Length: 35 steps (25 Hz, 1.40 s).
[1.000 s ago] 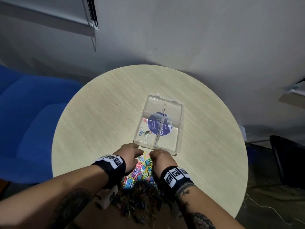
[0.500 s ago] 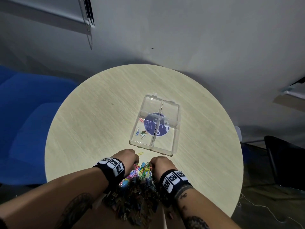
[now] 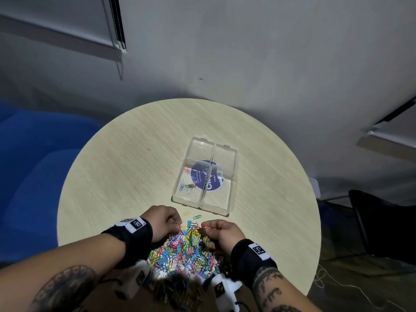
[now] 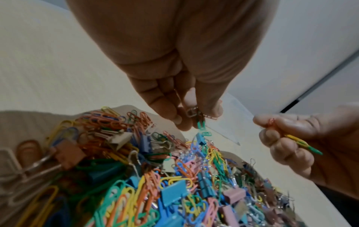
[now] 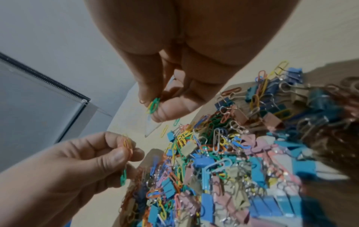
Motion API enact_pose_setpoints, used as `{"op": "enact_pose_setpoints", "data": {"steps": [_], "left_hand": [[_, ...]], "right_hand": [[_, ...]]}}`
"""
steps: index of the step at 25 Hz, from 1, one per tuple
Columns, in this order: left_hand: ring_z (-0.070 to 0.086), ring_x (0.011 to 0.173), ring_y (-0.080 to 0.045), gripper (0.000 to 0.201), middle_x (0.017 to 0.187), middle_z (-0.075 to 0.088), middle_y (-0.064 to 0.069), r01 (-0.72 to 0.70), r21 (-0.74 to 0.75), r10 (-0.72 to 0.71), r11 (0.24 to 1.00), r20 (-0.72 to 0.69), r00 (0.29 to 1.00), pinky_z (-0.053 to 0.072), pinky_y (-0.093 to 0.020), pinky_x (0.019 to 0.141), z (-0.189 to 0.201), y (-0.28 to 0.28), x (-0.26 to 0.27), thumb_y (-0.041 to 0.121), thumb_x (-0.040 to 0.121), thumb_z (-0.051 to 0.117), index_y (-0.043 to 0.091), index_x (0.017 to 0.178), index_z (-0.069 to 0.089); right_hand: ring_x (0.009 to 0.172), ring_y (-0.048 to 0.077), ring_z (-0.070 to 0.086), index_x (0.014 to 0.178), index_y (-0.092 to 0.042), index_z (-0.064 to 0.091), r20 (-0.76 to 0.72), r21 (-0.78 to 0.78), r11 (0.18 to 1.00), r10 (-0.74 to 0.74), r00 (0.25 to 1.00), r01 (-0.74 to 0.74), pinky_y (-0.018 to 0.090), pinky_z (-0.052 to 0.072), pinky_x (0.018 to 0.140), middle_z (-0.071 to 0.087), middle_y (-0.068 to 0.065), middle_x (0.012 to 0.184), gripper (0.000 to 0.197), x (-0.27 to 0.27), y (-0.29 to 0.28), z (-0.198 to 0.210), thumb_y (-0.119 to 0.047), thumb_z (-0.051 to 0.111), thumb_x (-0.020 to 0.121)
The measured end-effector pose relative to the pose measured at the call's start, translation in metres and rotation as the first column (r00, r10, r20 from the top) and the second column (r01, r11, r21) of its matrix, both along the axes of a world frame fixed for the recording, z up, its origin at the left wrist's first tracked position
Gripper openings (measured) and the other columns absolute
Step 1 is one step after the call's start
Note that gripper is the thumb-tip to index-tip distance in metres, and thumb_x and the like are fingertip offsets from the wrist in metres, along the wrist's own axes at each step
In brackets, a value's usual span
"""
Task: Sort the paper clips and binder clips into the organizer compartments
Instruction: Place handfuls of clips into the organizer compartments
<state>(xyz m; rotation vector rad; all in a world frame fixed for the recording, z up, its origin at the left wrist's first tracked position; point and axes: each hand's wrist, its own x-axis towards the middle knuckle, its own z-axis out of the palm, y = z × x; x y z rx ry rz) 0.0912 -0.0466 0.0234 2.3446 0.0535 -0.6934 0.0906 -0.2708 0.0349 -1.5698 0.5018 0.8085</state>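
Observation:
A clear four-compartment organizer (image 3: 180, 198) lies on the round table, with a few paper clips (image 3: 188, 188) in its near-left compartment. In front of it spreads a mixed pile of coloured paper clips and binder clips (image 3: 184, 248). My left hand (image 3: 177, 224) hovers over the pile's far edge and pinches several small paper clips (image 4: 196, 113), one green clip (image 4: 202, 127) dangling below. My right hand (image 3: 206, 229), just to the right, pinches green and yellow paper clips (image 5: 153, 104). Both hands stay short of the organizer.
The pale wood table (image 3: 112, 176) has bare surface left and right of the organizer. Two loose paper clips (image 3: 191, 215) lie between pile and organizer. A blue seat (image 3: 33, 165) stands to the left, a black chair (image 3: 382, 221) to the right.
Both hands have drawn back from the organizer's front edge to the pile, moved slightly apart, and now each pinches paper clips above it.

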Motion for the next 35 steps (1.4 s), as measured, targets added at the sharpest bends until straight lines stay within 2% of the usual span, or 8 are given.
{"op": "enact_pose_setpoints", "data": {"steps": [4,11,18,22,25,28,32,35], "left_hand": [[0.056,0.064,0.0,0.016,0.072,0.064,0.013,-0.065,-0.081,0.062,0.995,-0.039,0.997,0.042,-0.015,0.06,0.003,-0.004,-0.01,0.028,0.076,0.082,0.035,0.082,0.068],[0.063,0.054,-0.011,0.01,0.065,0.072,0.001,-0.245,-0.198,0.235,0.949,-0.071,0.969,0.051,-0.024,0.057,0.014,-0.002,-0.023,0.025,0.084,0.076,0.019,0.079,0.071],[0.045,0.045,-0.018,0.015,0.069,0.052,-0.011,-0.722,-0.488,0.621,0.49,-0.385,0.683,0.035,-0.021,0.043,0.006,0.031,-0.034,0.003,0.102,0.045,0.002,0.096,0.059],[0.035,0.045,-0.019,0.018,0.06,0.048,-0.008,-0.845,-0.419,0.6,0.333,-0.597,0.532,0.032,-0.022,0.047,-0.002,0.058,-0.046,0.013,0.091,0.052,0.009,0.074,0.054],[0.032,0.047,-0.017,0.03,0.056,0.044,-0.005,-0.862,-0.376,0.619,0.34,-0.6,0.506,0.023,-0.023,0.047,-0.006,0.071,-0.055,0.028,0.096,0.047,0.013,0.07,0.049],[0.033,0.04,-0.018,0.02,0.055,0.04,-0.007,-0.859,-0.334,0.699,0.387,-0.501,0.51,0.026,-0.022,0.045,-0.011,0.079,-0.062,0.018,0.095,0.046,0.007,0.079,0.049],[0.052,0.057,-0.017,0.015,0.068,0.06,0.001,-0.606,-0.12,0.58,0.787,-0.193,0.791,0.037,-0.022,0.054,-0.009,0.081,-0.071,0.026,0.088,0.055,0.02,0.077,0.063],[0.061,0.084,-0.012,0.011,0.09,0.068,0.01,-0.401,0.042,0.402,0.915,-0.049,0.914,0.041,-0.022,0.07,-0.006,0.077,-0.065,0.032,0.089,0.057,0.03,0.088,0.067]], "right_hand": [[0.054,0.018,0.061,0.095,0.003,0.064,-0.086,0.189,0.966,-0.165,0.983,0.179,0.022,0.054,0.049,0.064,0.014,0.078,0.013,-0.01,0.0,0.007,0.01,0.053,0.096],[0.051,0.019,0.051,0.096,-0.002,0.069,0.013,-0.048,0.996,-0.073,0.997,0.074,0.024,0.04,0.048,0.07,0.014,0.076,0.007,-0.025,0.007,-0.001,-0.002,0.062,0.093],[0.047,0.018,0.04,0.088,0.0,0.058,-0.043,0.004,0.983,-0.183,0.982,0.183,0.021,0.041,0.036,0.052,0.013,0.064,0.016,-0.016,0.036,0.012,0.006,0.046,0.096],[0.042,0.016,0.029,0.067,-0.013,0.05,-0.169,-0.036,0.993,-0.12,0.978,0.116,0.021,0.029,0.042,0.041,0.0,0.052,0.024,-0.011,0.057,0.003,-0.015,0.045,0.09],[0.044,0.017,0.036,0.062,-0.016,0.047,-0.098,-0.09,0.994,0.054,0.994,-0.063,0.023,0.029,0.045,0.045,0.003,0.058,0.038,-0.008,0.077,0.0,-0.034,0.05,0.095],[0.075,0.024,0.056,0.078,-0.014,0.054,0.057,-0.44,0.794,0.492,0.869,-0.42,0.029,0.042,0.069,0.061,0.012,0.085,0.037,-0.004,0.1,-0.005,-0.037,0.04,0.103],[0.088,0.024,0.063,0.087,-0.022,0.061,0.12,-0.559,0.693,0.611,0.782,-0.455,0.028,0.048,0.077,0.07,0.003,0.095,0.017,-0.007,0.121,-0.006,-0.034,0.053,0.096],[0.098,0.024,0.065,0.1,-0.027,0.069,0.071,-0.676,0.553,0.708,0.703,-0.488,0.026,0.049,0.083,0.071,0.002,0.107,0.015,0.003,0.136,-0.011,-0.026,0.057,0.091]]}}
